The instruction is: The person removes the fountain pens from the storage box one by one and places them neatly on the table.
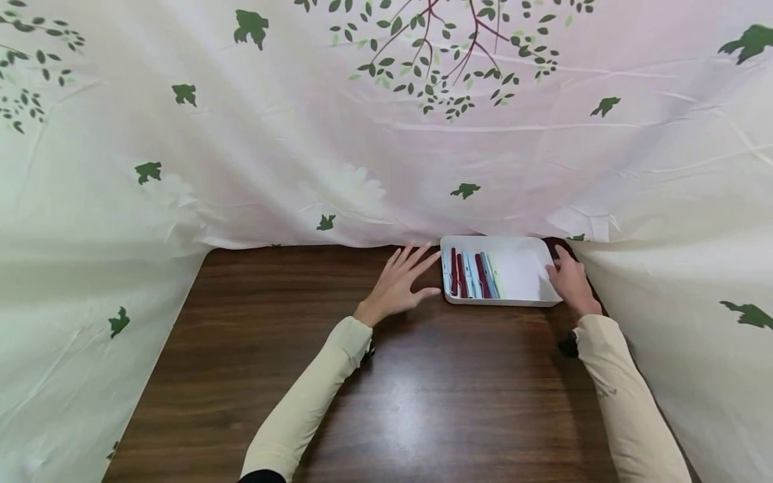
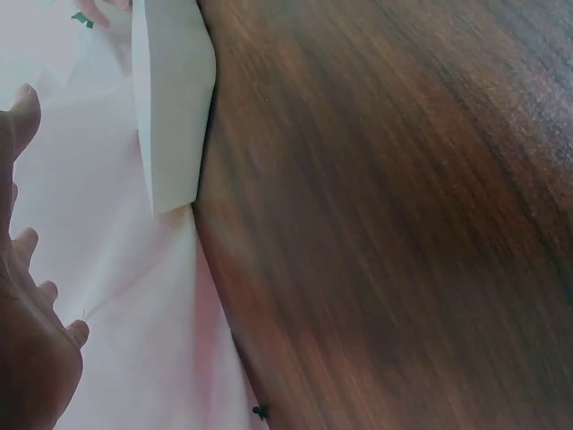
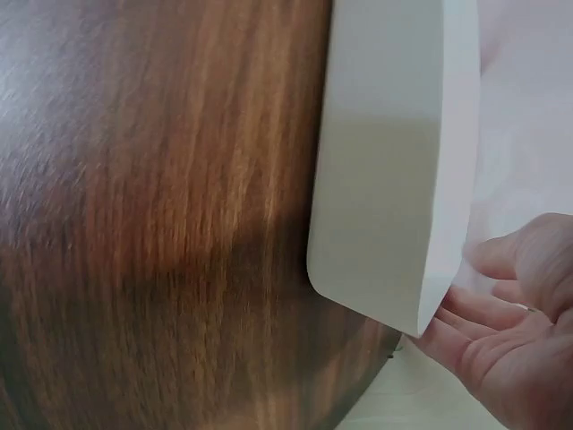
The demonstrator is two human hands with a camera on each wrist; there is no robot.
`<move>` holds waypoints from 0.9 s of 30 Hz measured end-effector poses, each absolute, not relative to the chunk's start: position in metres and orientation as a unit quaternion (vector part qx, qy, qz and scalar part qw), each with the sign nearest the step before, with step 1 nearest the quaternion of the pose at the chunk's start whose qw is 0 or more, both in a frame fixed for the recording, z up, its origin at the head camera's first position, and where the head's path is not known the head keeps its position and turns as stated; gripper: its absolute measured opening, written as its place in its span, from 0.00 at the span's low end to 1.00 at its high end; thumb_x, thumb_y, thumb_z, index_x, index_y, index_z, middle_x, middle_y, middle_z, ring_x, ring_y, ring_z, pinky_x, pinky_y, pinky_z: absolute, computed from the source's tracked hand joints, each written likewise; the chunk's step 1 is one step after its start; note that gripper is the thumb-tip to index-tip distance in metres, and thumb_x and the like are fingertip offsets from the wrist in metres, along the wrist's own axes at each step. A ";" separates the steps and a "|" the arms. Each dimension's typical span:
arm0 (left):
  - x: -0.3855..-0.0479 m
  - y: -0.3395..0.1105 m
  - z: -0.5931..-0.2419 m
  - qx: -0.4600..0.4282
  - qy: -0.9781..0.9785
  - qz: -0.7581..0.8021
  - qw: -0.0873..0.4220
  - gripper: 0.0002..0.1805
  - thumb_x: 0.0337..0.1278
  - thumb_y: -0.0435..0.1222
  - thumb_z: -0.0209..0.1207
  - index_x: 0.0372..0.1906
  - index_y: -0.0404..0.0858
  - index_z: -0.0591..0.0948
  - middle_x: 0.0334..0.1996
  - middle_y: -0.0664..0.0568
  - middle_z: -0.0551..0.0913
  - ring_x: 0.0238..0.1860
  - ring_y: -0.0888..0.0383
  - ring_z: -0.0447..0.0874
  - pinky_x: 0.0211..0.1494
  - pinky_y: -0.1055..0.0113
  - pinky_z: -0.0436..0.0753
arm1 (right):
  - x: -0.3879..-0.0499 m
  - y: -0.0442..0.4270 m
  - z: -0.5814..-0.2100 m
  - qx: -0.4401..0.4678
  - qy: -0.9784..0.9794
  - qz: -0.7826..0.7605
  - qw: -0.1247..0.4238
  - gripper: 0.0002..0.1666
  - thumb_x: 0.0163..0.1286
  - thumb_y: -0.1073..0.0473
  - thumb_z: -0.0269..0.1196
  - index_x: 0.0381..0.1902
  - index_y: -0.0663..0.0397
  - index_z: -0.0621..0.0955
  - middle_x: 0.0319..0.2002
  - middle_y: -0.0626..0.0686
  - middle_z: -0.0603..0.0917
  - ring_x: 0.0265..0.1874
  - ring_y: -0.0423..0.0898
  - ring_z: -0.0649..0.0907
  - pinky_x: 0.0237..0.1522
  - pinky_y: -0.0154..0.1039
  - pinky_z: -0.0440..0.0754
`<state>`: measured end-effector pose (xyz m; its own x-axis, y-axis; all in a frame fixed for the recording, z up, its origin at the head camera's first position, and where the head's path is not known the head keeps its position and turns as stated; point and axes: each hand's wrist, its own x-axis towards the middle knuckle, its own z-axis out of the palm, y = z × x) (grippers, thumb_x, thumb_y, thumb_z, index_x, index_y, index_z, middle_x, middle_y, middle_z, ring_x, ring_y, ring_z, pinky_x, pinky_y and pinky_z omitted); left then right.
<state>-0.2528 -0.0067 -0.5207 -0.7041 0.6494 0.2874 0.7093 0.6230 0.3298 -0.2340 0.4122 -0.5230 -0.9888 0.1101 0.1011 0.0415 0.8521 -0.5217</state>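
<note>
A white tray (image 1: pixel 525 268) stands at the back right of the table; its outer wall shows in the left wrist view (image 2: pixel 179 107) and the right wrist view (image 3: pixel 385 161). Slim pens (image 1: pixel 481 274) in dark red, light blue and pale green lie side by side in its left half. My right hand (image 1: pixel 572 280) grips the tray's right end, thumb at the rim and fingers outside the wall (image 3: pixel 510 322). Fingers spread, my left hand (image 1: pixel 398 282) is beside the tray's left end, holding nothing; whether a fingertip touches the rim I cannot tell.
Brown wood-grain table (image 1: pixel 253 349) under both arms. A pale cloth (image 1: pixel 386 154) with printed leaves and green birds hangs along the back edge and both sides, close behind the tray. A dark object (image 1: pixel 552 247) shows partly beside the tray's back right corner.
</note>
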 end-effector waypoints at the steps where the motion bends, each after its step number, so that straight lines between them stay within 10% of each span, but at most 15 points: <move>1: -0.253 -0.007 -0.521 -0.378 -0.898 -0.213 0.069 0.43 0.74 0.60 0.56 0.85 0.56 0.55 0.85 0.55 0.51 0.86 0.48 0.36 0.86 0.46 0.44 | -0.234 0.414 -0.524 -0.038 -0.961 0.267 0.058 0.34 0.78 0.68 0.55 0.75 0.80 0.60 0.57 0.84 0.76 0.57 0.78 0.78 0.57 0.72 0.76; 27: -0.253 0.000 -0.522 -0.371 -0.902 -0.220 0.037 0.41 0.74 0.61 0.54 0.85 0.57 0.56 0.85 0.56 0.52 0.86 0.52 0.37 0.86 0.48 0.44 | -0.236 0.407 -0.531 -0.072 -0.948 0.309 0.011 0.29 0.75 0.69 0.55 0.71 0.74 0.72 0.58 0.78 0.80 0.56 0.72 0.83 0.51 0.60 0.83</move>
<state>-0.2525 0.0003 -0.5221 -0.7227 0.6516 0.2306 0.6845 0.6282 0.3699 -0.2362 0.4067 -0.5311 -0.9895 0.1424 -0.0234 0.1289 0.7989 -0.5875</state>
